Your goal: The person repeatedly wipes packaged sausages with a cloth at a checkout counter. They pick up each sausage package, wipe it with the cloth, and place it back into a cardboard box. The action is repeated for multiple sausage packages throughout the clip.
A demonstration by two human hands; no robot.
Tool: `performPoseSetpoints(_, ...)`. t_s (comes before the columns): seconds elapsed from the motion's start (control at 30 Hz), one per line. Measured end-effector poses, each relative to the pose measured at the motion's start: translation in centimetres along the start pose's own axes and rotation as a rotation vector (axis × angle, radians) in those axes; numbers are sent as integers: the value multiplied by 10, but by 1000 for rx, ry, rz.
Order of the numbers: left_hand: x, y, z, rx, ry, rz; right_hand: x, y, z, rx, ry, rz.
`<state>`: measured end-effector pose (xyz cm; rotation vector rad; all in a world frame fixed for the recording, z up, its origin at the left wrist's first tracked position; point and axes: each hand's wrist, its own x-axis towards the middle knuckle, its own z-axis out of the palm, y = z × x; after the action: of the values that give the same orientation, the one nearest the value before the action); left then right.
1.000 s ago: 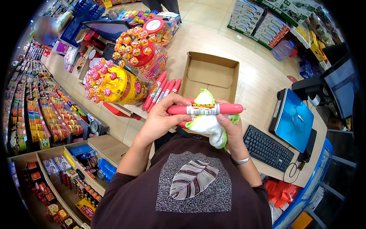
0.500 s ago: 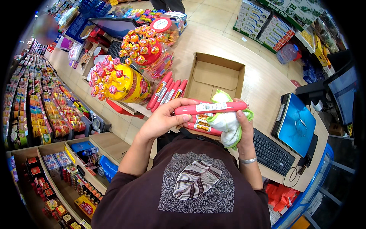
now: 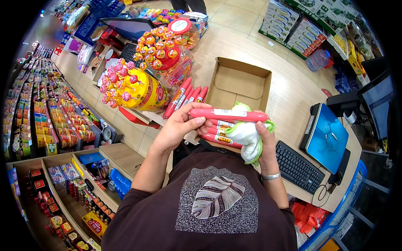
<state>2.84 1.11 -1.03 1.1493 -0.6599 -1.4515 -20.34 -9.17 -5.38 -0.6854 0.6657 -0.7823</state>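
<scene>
Between my hands lies one red sausage (image 3: 228, 114) with a white label, held level above the counter. My left hand (image 3: 183, 124) pinches its left end between thumb and fingers. My right hand (image 3: 266, 138) is closed on a white cloth with green edging (image 3: 248, 136), which presses against the sausage's right end. Below, several more red sausages (image 3: 221, 139) lie at the counter's near edge, partly hidden by the cloth and my left hand. Another group of sausages (image 3: 181, 99) rests to the left of a shallow open cardboard box (image 3: 238, 81), whose visible inside is bare.
Lollipop tubs, one yellow (image 3: 146, 93) and one red-topped (image 3: 169, 60), stand at the left. On the right are a black keyboard (image 3: 298, 166) and a blue-topped device (image 3: 324, 136). Snack shelves (image 3: 46, 111) line the far left; a person's legs (image 3: 188, 5) show at the top.
The held sausage has shifted slightly left and tilted toward level. The cloth has moved a little down and left with my right hand.
</scene>
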Motion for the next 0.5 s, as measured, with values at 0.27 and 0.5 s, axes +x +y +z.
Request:
performPoseSetpoints(0.27,1,-5,-3,-68,39,-6,-1,-3,3,-54,-5,-11)
performPoseSetpoints(0.5,3,-10,-3,-11,93,-27,-1,-3,1,-55,23,5)
